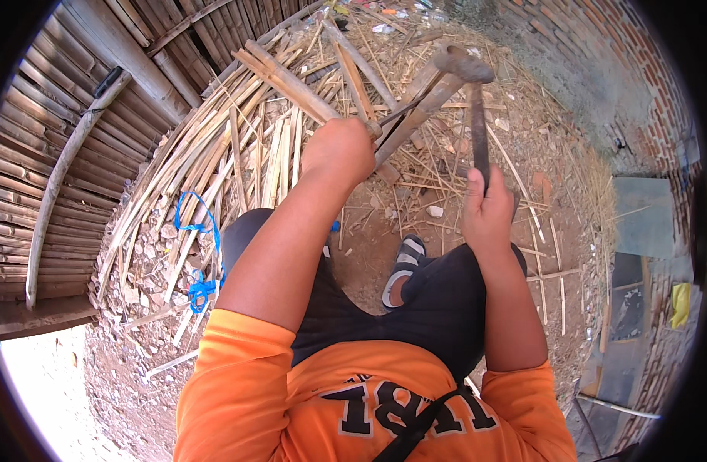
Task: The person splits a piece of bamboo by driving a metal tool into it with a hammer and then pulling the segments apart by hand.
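1. Here we have the hammer (479,123) in our right hand (488,212), fingers wrapped round its handle, thumb lying along it, head up top.
2. Left of the hammer, our left hand (340,148) is a tight fist, fingers curled on what looks like the handle of a dark knife (403,110).
3. That knife sits in a split piece of wood (417,125), right beside the hammer's head; whether hammer and knife touch, we can't tell.
4. Well left of the hammer, we've got long sticks (172,165) heaped on the ground (361,269), blue strap (202,288) lying nearer us.
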`<state>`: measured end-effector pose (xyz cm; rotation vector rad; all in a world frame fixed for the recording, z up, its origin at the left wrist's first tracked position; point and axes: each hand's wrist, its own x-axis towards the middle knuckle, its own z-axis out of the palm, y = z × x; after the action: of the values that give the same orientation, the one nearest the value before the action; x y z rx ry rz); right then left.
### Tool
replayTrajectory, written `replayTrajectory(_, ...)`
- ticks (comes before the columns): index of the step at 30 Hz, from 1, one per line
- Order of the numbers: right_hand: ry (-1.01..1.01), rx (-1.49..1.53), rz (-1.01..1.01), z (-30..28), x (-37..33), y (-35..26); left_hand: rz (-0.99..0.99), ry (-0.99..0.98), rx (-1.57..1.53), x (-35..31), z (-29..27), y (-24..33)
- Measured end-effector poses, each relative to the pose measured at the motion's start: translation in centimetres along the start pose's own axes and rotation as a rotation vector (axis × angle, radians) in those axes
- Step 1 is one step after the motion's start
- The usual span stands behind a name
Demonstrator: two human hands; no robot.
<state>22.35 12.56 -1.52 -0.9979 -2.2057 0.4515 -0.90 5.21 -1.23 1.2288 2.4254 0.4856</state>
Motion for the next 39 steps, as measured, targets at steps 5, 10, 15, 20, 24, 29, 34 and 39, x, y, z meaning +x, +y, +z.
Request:
replayTrajectory(5, -0.187, -0.043, 0.061, -0.9, 1.5, -0.4, -0.013, 0.037, -0.018, 0.3, 1.3, -0.6)
replayTrajectory(10, -0.031, 0.155, 0.082, -1.0, 1.2, -0.9, 0.002, 0.031, -0.034, 0.3, 1.2, -0.7)
replayTrajectory(15, -0.295, -0.133, 0.056, 0.1, 1.4, -1.2, 0.042, 0.030, -0.028, -0.1, 2.0, 0.2)
replayTrajectory(20, 0.036, 0.171, 0.002, -2.9, 2.0, -3.2, 0.033, -0.050, -0.018, -0.6, 1.4, 0.5)
replayTrajectory(24, 0.054, 0.139, 0.014, -1.6, 0.4, -0.6, 0.056, 0.022, -0.037, 0.8, 2.1, -0.2)
replayTrajectory(29, -0.198, -0.104, 0.029, -0.1, -0.4, 0.7, 0.049, 0.011, -0.042, 0.5, 1.7, 1.2)
replayTrajectory(34, 0.078, 0.256, 0.074, -1.4, 0.1, 0.4, 0.051, 0.020, -0.039, 1.3, 2.1, -0.3)
replayTrajectory(39, -0.250, -0.122, 0.137, -0.1, 0.1, 2.3, -0.010, 0.059, -0.106, 2.0, 2.1, -1.0)
